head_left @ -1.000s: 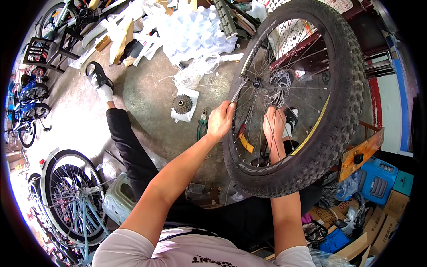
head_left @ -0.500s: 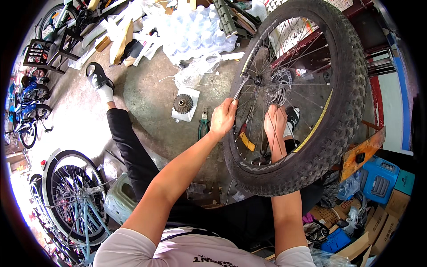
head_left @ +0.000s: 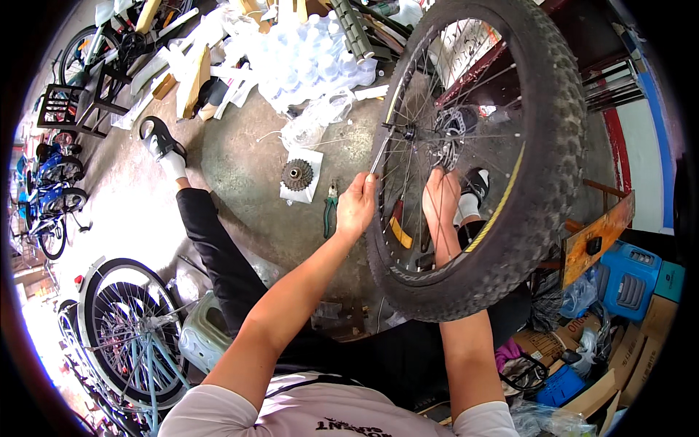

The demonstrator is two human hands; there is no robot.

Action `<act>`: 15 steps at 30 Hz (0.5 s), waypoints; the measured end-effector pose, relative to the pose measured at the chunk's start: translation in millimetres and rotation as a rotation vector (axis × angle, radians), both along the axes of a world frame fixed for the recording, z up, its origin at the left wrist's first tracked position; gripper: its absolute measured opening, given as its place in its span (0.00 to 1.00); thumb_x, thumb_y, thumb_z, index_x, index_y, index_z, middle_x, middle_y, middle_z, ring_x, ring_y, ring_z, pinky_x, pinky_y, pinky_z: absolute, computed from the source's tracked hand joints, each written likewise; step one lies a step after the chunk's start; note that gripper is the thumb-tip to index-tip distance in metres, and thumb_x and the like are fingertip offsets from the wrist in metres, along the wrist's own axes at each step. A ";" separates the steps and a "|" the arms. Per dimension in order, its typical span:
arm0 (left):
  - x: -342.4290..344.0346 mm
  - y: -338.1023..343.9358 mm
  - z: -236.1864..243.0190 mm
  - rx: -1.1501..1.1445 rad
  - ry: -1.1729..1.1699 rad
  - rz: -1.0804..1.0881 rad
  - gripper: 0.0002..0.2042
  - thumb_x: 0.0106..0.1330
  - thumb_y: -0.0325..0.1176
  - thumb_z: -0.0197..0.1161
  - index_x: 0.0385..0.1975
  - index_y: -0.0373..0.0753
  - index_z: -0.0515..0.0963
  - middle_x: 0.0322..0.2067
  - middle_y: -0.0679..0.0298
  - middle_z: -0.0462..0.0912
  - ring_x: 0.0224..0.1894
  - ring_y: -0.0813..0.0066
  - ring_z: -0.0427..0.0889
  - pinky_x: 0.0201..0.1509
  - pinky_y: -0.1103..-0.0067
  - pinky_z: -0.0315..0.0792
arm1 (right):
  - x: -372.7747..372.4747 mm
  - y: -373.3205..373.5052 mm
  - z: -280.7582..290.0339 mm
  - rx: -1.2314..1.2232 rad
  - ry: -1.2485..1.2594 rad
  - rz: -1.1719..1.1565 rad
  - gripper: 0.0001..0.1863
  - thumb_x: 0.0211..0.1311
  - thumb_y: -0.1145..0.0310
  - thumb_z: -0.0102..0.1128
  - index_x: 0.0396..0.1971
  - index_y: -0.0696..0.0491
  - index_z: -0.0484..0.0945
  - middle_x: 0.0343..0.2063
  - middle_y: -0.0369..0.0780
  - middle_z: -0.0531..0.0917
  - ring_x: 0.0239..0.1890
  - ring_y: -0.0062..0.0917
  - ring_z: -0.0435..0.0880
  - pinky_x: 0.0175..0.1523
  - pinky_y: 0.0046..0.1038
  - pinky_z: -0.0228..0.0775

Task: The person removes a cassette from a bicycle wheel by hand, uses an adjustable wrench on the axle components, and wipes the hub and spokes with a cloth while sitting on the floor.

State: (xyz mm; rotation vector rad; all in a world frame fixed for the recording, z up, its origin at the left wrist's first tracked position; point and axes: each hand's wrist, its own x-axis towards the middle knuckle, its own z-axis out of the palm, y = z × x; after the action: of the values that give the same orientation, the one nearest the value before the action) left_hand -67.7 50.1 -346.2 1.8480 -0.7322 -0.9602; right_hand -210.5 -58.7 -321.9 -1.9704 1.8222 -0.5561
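Observation:
A bicycle wheel (head_left: 557, 156) with a knobbly black tyre stands tilted in front of me. My left hand (head_left: 355, 206) is closed on a slim silver wrench (head_left: 380, 151), whose far end meets the axle at the hub. Behind the spokes, my right hand (head_left: 440, 197) is closed just below the disc brake rotor (head_left: 456, 130); spokes partly cover its fingers, and what they grip is hidden. Left of the wheel, a cassette of sprockets (head_left: 297, 175) lies on white paper, with green-handled pliers (head_left: 330, 213) beside it. A tool with a yellow and red handle (head_left: 399, 231) shows through the spokes.
A pack of clear bottles (head_left: 313, 62) sits at the back among wooden scraps. A bicycle's wheel (head_left: 125, 331) and a pale green stool (head_left: 207, 328) are at lower left. Cardboard boxes (head_left: 632, 364) and a blue case (head_left: 628, 280) crowd the right.
The wheel sits slightly further left in the picture. My left hand has come left and a little nearer with the wrench, which stands steeper. My right hand stays by the rotor.

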 end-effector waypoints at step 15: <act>-6.8 -12.0 -14.3 0.133 -0.166 0.075 0.25 0.76 0.52 0.43 0.33 0.35 0.78 0.34 0.47 0.83 0.42 0.45 0.82 0.48 0.60 0.72 | 15.9 -0.1 -0.2 0.111 -0.228 -0.178 0.23 0.73 0.56 0.46 0.48 0.64 0.72 0.41 0.60 0.80 0.47 0.56 0.79 0.49 0.47 0.67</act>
State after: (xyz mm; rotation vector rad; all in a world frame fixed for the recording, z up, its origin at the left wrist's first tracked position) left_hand -74.5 38.2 -360.5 2.0762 -0.7072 -0.8314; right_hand -194.6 -58.8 -322.1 -1.6120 1.8514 -0.6882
